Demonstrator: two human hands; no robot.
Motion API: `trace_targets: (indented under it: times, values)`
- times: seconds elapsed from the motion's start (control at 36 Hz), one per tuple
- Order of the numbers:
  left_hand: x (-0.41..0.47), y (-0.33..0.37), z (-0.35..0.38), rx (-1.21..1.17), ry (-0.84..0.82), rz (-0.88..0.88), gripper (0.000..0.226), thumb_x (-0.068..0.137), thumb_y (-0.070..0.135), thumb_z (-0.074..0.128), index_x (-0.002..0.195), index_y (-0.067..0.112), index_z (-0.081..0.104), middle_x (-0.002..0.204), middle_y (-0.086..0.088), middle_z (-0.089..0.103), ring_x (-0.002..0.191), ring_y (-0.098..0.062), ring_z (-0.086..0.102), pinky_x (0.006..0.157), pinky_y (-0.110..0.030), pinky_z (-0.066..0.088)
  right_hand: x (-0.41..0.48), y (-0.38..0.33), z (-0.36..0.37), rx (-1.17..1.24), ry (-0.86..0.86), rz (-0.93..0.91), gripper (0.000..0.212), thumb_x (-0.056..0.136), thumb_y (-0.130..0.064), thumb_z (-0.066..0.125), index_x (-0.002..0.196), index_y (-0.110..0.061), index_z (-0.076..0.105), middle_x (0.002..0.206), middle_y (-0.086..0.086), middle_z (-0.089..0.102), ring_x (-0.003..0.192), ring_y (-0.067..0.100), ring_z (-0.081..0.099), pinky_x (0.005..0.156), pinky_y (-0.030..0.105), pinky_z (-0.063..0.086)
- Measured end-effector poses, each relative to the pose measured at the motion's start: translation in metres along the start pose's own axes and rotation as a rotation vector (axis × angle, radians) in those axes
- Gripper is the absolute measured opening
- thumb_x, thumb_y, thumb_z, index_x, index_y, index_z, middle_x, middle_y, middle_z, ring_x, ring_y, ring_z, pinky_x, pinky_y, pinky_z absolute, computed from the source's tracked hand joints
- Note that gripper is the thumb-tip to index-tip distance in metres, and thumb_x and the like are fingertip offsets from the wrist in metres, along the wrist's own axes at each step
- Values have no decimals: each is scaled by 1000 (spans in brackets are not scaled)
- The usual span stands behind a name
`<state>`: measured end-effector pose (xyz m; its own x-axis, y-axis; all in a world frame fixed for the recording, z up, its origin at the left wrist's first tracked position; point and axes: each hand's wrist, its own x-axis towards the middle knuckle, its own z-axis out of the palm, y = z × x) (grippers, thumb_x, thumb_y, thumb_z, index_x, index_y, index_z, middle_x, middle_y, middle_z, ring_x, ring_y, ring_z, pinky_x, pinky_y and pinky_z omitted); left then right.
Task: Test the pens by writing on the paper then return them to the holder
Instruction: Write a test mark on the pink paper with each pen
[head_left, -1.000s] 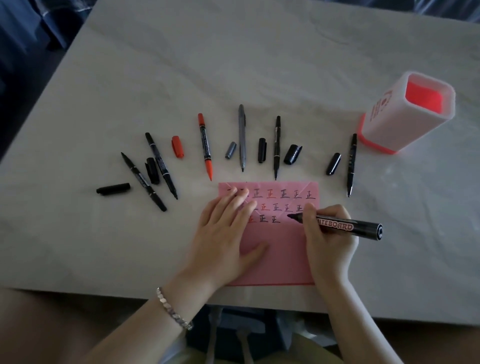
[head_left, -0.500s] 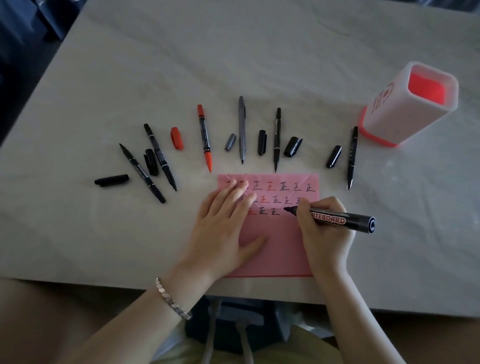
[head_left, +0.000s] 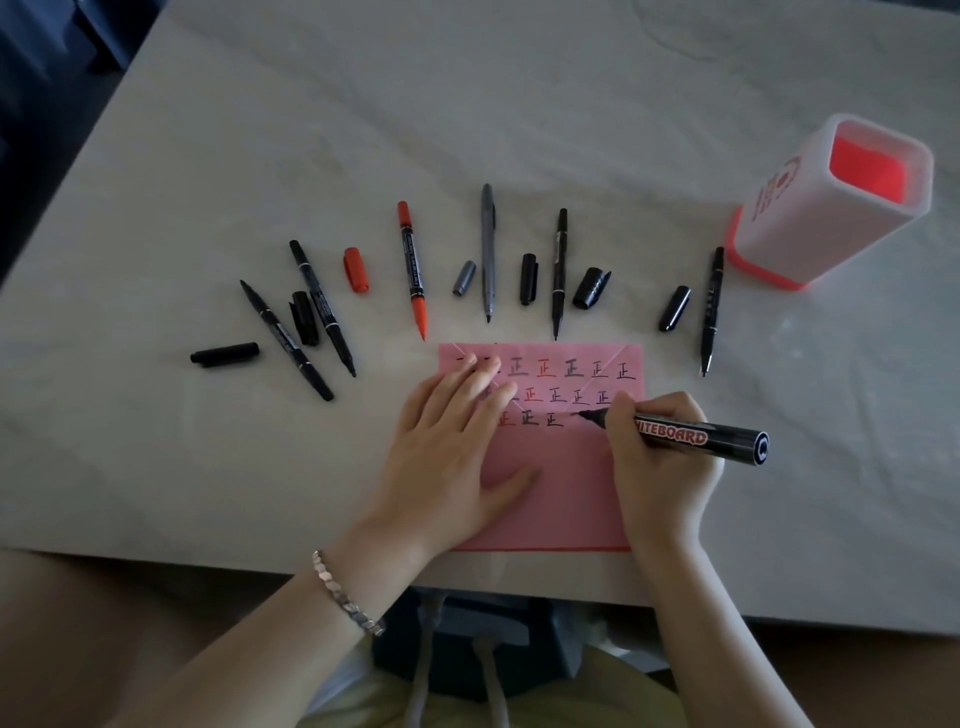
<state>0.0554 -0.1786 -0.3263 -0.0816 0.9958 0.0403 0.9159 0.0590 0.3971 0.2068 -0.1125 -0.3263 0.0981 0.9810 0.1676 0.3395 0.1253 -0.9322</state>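
A pink paper (head_left: 566, 499) lies at the near table edge, with rows of written marks on its upper part. My left hand (head_left: 447, 452) rests flat on it, fingers spread. My right hand (head_left: 660, 467) grips a black whiteboard marker (head_left: 696, 436), its tip touching the paper in the third row of marks. Several uncapped pens lie fanned out beyond the paper: a red one (head_left: 413, 270), a grey one (head_left: 487, 249), black ones (head_left: 558, 270) (head_left: 710, 306) (head_left: 322, 306). The white and red holder (head_left: 810, 218) stands at the right, nothing visible inside.
Loose caps lie between the pens: a red cap (head_left: 355, 269), a grey cap (head_left: 464, 278) and several black caps (head_left: 674, 307) (head_left: 224, 354). The pale marbled table (head_left: 260, 130) stretches bare behind the pens. Its near edge runs just below the paper.
My right hand has carried the marker tip slightly left onto the third row of marks. The left hand has stayed flat on the paper. The camera has shifted a little.
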Motion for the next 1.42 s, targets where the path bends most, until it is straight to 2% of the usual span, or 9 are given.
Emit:
trace_targets:
  times: [0.14, 0.22, 0.33, 0.53, 0.86, 0.97, 1.22, 1.33, 1.42]
  values:
    - [0, 0, 0, 4, -4, 1, 68, 78, 58, 44, 128, 13, 48, 141, -8, 44, 133, -19, 26, 110, -32, 12, 0, -1, 1, -15, -13, 9, 24, 73, -19, 61, 56, -26, 46, 51, -20, 57, 48, -4, 50, 52, 5, 36]
    - [0, 0, 0, -2, -4, 0, 68, 78, 58, 44, 128, 12, 49, 141, -9, 44, 133, -19, 26, 110, -32, 12, 0, -2, 1, -20, 7, 32, 25, 72, -20, 61, 53, -25, 45, 43, -10, 51, 46, 2, 48, 50, 8, 36]
    - [0, 0, 0, 2, -5, -2, 68, 78, 58, 44, 128, 13, 47, 140, -8, 44, 133, -19, 27, 110, -33, 13, -1, -2, 1, -33, 12, 49, 24, 70, -19, 59, 52, -22, 44, 47, 1, 50, 48, 10, 46, 49, 14, 37]
    - [0, 0, -1, 3, -7, -2, 68, 79, 59, 42, 129, 13, 47, 141, -8, 44, 134, -20, 27, 110, -34, 13, 0, -2, 0, -23, 37, 80, 23, 71, -22, 59, 53, -23, 45, 45, -6, 51, 46, 8, 47, 49, 11, 38]
    - [0, 1, -1, -7, -2, -5, 68, 79, 58, 43, 128, 12, 49, 140, -9, 44, 133, -20, 28, 110, -32, 11, 0, -3, 0, -20, 41, 82, 23, 73, -22, 59, 54, -22, 45, 49, 2, 52, 47, 9, 47, 50, 14, 39]
    - [0, 1, -1, -10, 5, 1, 68, 79, 58, 43, 128, 11, 50, 140, -9, 45, 133, -19, 26, 110, -31, 11, 0, -3, 1, -26, 6, 58, 24, 73, -22, 60, 54, -24, 46, 47, -8, 52, 46, 5, 48, 50, 11, 38]
    - [0, 1, -1, -9, -1, -3, 68, 79, 58, 44, 129, 11, 48, 141, -9, 44, 133, -19, 25, 110, -31, 10, 0, -3, -1, -27, -9, 61, 24, 72, -20, 59, 52, -20, 45, 48, 6, 52, 48, 11, 47, 48, 13, 37]
    - [0, 1, -1, -9, -3, -5, 68, 79, 58, 44, 129, 12, 48, 141, -9, 44, 133, -19, 25, 111, -31, 10, 0, -2, -1, -11, -7, 67, 24, 72, -19, 60, 53, -22, 46, 44, -7, 51, 45, 7, 47, 49, 11, 38]
    - [1, 0, -1, -7, -3, -7, 68, 79, 59, 44, 129, 12, 48, 141, -9, 44, 133, -19, 25, 111, -32, 10, -1, -2, -1, -12, -47, 42, 24, 72, -19, 60, 54, -23, 46, 46, -8, 52, 46, 8, 49, 48, 12, 38]
